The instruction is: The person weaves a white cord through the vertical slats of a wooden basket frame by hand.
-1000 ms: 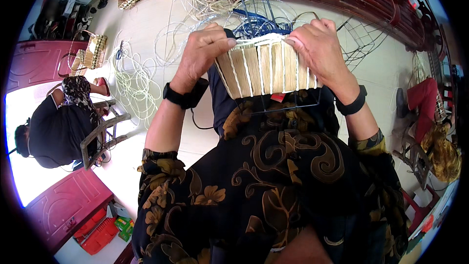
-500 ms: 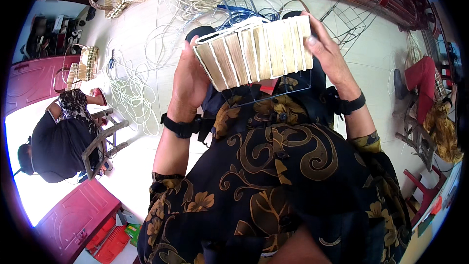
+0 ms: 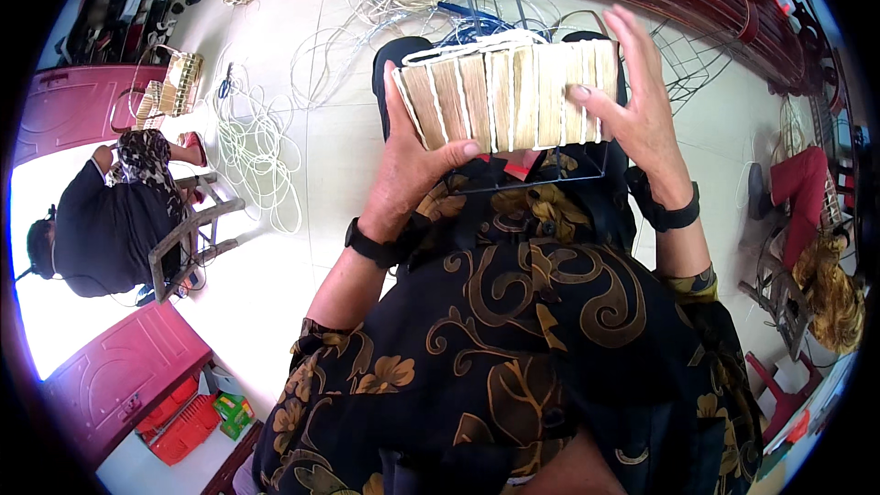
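A partly woven basket (image 3: 504, 96) on a dark wire frame is held before me, above my lap. Its front is covered in beige strands, crossed by upright white cords. Loose white cord (image 3: 477, 44) lies along the top rim. My left hand (image 3: 410, 160) grips the left end, thumb along the lower front edge and fingers mostly hidden behind. At the other end, my right hand (image 3: 642, 115) has its fingers stretched upward and apart, its thumb against the front. Bare frame wire (image 3: 527, 187) shows below the woven band.
Coils of pale cord (image 3: 252, 142) lie on the floor at left. Woven baskets (image 3: 179, 87) stand beyond them. One person (image 3: 119, 220) sits at left beside a wooden stool (image 3: 188, 238); another's red-trousered leg (image 3: 796, 197) shows at right. A wire frame (image 3: 692, 60) lies at far right.
The basket and both hands appear farther right in view. My left thumb has come across the lower front edge. My right fingers have lifted and straightened from the basket's top right corner.
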`<control>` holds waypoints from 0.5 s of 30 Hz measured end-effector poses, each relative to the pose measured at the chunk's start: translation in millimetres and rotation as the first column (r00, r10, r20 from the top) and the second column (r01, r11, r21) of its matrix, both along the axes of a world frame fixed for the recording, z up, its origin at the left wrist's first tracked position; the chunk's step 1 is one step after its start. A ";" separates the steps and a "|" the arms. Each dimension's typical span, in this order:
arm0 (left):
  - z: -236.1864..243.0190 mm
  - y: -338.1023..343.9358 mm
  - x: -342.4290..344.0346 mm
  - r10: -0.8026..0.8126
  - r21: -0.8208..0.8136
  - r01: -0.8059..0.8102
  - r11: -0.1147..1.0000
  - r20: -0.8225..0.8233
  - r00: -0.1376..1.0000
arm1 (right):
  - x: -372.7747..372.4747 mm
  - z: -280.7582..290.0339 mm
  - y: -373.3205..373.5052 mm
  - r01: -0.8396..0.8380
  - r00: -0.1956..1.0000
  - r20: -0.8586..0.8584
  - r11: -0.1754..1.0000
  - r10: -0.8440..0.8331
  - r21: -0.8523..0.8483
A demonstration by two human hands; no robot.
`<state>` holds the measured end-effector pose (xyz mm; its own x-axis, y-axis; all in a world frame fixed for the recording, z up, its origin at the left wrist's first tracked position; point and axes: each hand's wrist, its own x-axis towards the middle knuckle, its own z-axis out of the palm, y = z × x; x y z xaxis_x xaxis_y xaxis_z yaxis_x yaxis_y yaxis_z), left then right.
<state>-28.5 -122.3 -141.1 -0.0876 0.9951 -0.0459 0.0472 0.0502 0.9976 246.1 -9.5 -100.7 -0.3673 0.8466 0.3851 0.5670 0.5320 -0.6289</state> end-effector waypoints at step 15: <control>-5.7 1.8 3.1 0.032 0.086 -0.029 0.996 -0.030 0.999 | -47.8 46.2 57.2 -0.411 0.828 0.316 0.885 0.463 -0.220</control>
